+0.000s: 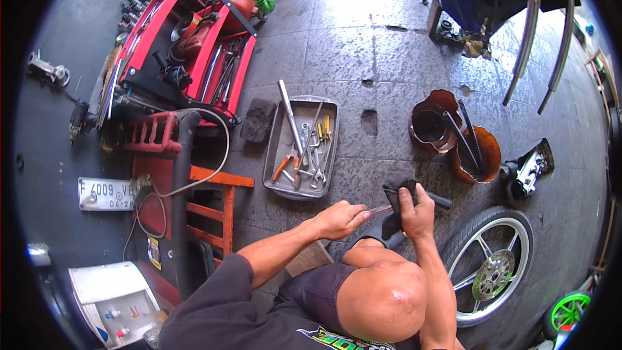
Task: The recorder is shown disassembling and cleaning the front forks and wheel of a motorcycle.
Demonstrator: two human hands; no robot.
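Observation:
My left hand point(341, 220) is closed on a thin metal rod point(381, 209), whose near end is hidden in the fist. The rod points right, toward a dark cloth point(403, 185). My right hand point(416, 212) grips this cloth, fingers up and thumb side toward the rod. Past the right hand a black tube end point(442, 201) sticks out; whether the hand holds it cannot be told. My bare knee point(385, 298) is bent between the forearms. Left of the hands, a grey tray point(267, 172) holds wrenches, orange-handled pliers point(282, 167), yellow-handled screwdrivers point(326, 126) and a long metal bar point(289, 111).
A spoked wheel point(525, 246) with a brake disc lies close on the right. Beyond it stand rusty cans point(494, 149) with tubes inside and a metal part point(532, 172). On the left are a red tool cart point(146, 45) and an orange metal frame point(229, 214).

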